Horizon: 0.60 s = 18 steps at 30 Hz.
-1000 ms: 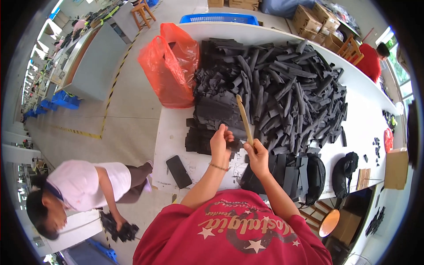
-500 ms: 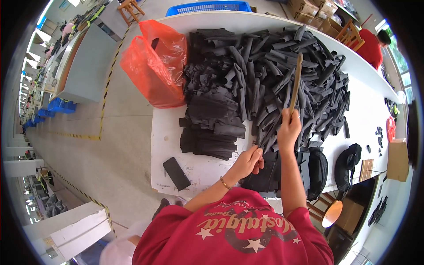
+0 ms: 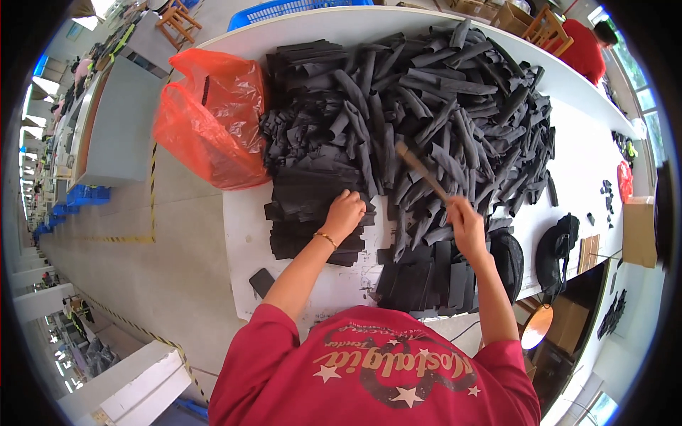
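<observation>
My right hand [image 3: 465,226] is wrapped round a slim wooden stick [image 3: 420,170], which slants up and left over a big heap of curled black strips [image 3: 462,121]. My left hand [image 3: 346,213] is at the right edge of the flat black pieces [image 3: 305,192] stacked on the table's left part. Its fingers are bent and drawn together, and whatever they hold is hidden against the dark stack. More flat black pieces [image 3: 415,284] lie at the near edge, between my forearms.
A red plastic bag [image 3: 213,135] stands left of the stacks on the white table [image 3: 245,234]. A dark phone [image 3: 261,282] lies by my left forearm. Black bag-like items [image 3: 558,255] sit at the right. Beyond the table are a blue basket [image 3: 284,11] and a person in red [image 3: 584,53].
My left hand has moved left and away from me, from the near heap to the flat stack. The stick in my right hand has swung left and lower; that hand has come slightly nearer.
</observation>
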Tool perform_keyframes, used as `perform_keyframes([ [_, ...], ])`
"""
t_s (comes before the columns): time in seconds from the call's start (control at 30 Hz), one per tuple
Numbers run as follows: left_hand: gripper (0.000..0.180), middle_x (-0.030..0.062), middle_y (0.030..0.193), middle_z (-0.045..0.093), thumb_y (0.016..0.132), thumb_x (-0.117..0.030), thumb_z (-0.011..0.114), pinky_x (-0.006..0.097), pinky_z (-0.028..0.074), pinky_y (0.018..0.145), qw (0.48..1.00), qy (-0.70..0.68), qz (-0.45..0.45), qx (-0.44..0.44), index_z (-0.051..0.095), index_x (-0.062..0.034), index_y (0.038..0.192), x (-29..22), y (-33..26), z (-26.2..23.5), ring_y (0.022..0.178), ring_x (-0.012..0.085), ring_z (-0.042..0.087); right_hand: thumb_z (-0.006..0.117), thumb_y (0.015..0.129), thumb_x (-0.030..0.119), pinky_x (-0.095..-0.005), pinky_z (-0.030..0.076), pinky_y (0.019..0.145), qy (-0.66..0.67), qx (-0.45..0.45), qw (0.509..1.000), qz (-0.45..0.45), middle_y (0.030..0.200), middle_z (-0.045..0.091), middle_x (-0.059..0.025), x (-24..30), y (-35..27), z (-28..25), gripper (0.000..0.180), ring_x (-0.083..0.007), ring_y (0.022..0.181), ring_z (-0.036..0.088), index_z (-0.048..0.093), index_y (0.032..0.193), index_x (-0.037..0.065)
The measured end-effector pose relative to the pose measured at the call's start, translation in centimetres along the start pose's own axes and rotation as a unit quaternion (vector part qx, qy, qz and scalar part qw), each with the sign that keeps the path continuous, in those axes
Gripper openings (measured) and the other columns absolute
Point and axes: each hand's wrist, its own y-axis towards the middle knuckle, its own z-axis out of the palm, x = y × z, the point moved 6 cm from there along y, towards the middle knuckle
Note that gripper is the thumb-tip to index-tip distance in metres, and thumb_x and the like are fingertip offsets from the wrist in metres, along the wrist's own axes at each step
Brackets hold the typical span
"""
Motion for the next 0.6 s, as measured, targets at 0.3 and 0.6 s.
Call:
perform_keyframes([
  [0.3,0.011,0.0013,0.082,0.058,0.072,-0.013,0.072,0.033,0.045,0.080,0.985,-0.164,-0.011,-0.044,0.073,-0.0122,0.083,-1.9,-0.6,-6.3,0.087,0.0233,0.050,0.060,0.088,0.016,-0.0409,0.048,0.059,-0.151,0.154,0.975,-0.044,0.076,0.064,-0.0143,0.2,-4.0,-2.6,0.015,-0.0341,0.068,0.063,0.063,0.100,0.008],
  [0.6,0.012,0.0003,0.082,0.061,0.070,-0.018,0.073,0.034,0.043,0.082,0.980,-0.180,0.047,-0.068,0.075,-0.0140,0.081,-5.9,-1.3,-8.7,0.090,0.0226,0.051,0.060,0.087,0.017,-0.0397,0.051,0.062,-0.158,0.180,0.964,-0.111,0.076,0.066,-0.0141,2.7,-4.9,0.4,0.017,-0.0330,0.069,0.064,0.064,0.100,0.007],
])
